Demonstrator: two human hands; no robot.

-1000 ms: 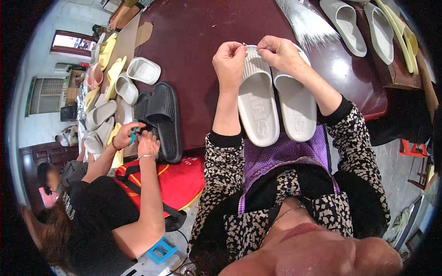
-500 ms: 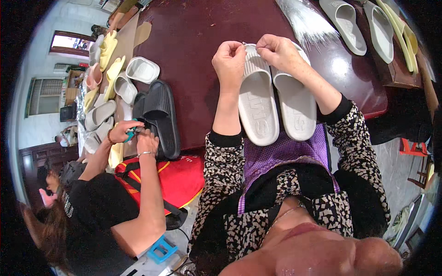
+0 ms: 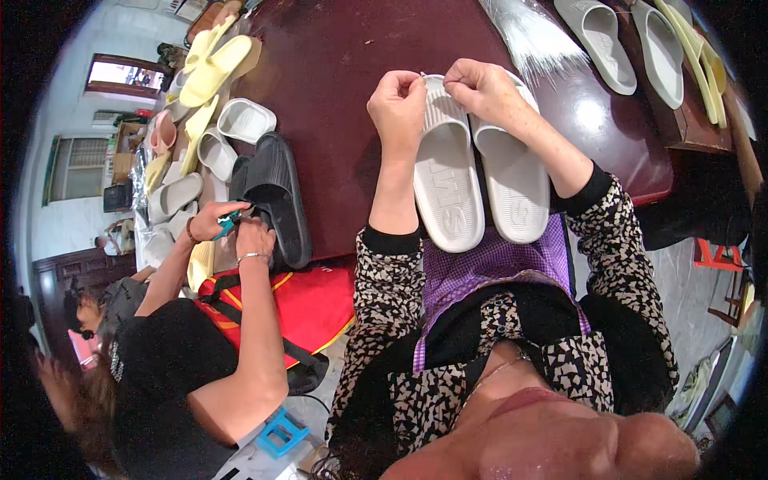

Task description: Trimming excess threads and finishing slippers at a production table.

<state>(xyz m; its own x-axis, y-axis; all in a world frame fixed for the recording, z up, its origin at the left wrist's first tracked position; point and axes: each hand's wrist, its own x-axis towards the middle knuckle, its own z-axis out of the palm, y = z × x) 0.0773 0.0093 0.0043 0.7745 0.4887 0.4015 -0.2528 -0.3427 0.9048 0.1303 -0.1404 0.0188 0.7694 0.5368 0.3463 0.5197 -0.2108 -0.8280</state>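
A pair of light grey slide slippers lies side by side in front of me, toes away: the left slipper (image 3: 448,188) and the right slipper (image 3: 516,188). My left hand (image 3: 398,100) is closed in a pinch at the toe of the left slipper. Close beside it, my right hand (image 3: 480,90) also pinches, its wrist above the right slipper's strap. Whatever is between the fingertips is too small to make out. Beyond my right hand lies a bundle of thin clear strands (image 3: 532,40).
On my left a co-worker's hands (image 3: 240,228) hold teal-handled cutters at black slippers (image 3: 276,200). Yellow slippers (image 3: 214,72) and grey ones line the table's left side. More grey slippers (image 3: 596,44) lie far right. A red bag (image 3: 312,304) is by the co-worker.
My hands and the grey slippers stay almost still. At the far left, yellow slippers have moved toward the table's middle. The co-worker's hands and the black slippers have shifted slightly.
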